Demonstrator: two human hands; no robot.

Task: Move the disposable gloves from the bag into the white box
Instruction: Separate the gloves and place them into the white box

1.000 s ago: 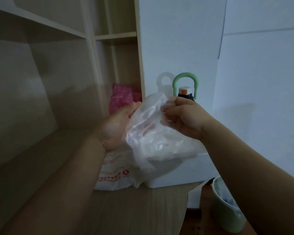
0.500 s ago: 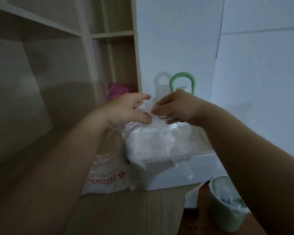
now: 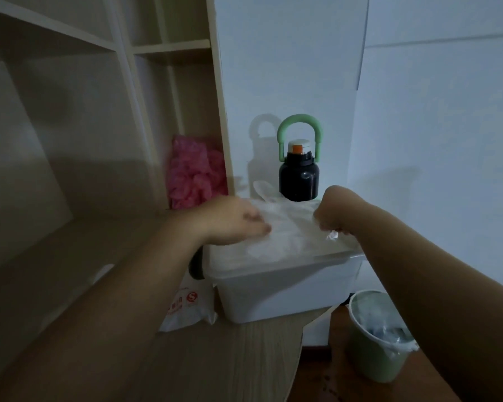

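Our left hand (image 3: 233, 220) rests loose-fingered on the gloves (image 3: 288, 230); our right hand (image 3: 333, 213) pinches them, probably to tuck them into the white box (image 3: 273, 294).

On your left hand (image 3: 233, 220) the fingertips blur over the gloves (image 3: 288, 232); grip unreadable. Your right hand (image 3: 334, 211) curls its fingertips under, out of sight. Left forearm covers most of the bag (image 3: 190, 311), lower centre; print too small to read. Bottle (image 3: 299, 175) base hidden behind the gloves
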